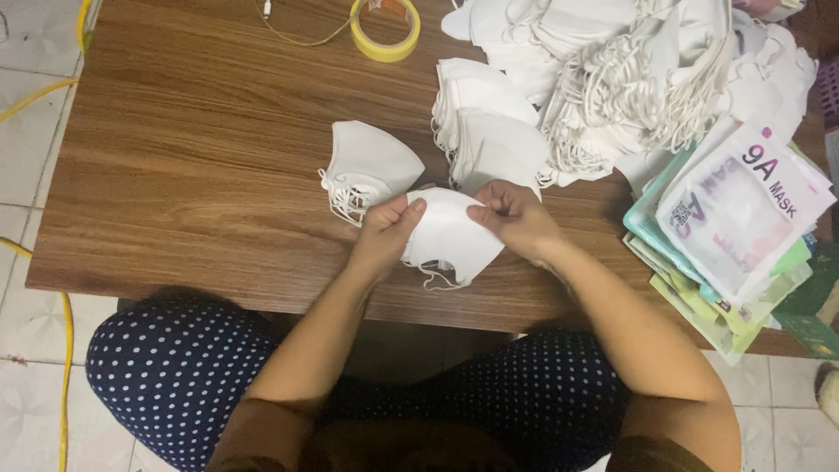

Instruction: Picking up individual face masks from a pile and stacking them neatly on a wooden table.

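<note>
Both hands grip a folded white face mask [447,234] above the near edge of a brown wooden table [201,166]. My left hand [388,232] pinches its left side, and my right hand [516,216] pinches its upper right edge. The mask's ear loops hang below it. Just behind my left hand lies a small stack of folded white masks [371,166] with loops at its left. Another stack of masks [486,127] lies behind my right hand.
A big heap of white masks with tangled loops [629,79] fills the far right of the table. Flat printed plastic pouches [734,227] are piled at the right edge. A yellow tape roll [385,31] sits at the back. Yellow cable [63,367] runs along the tiled floor.
</note>
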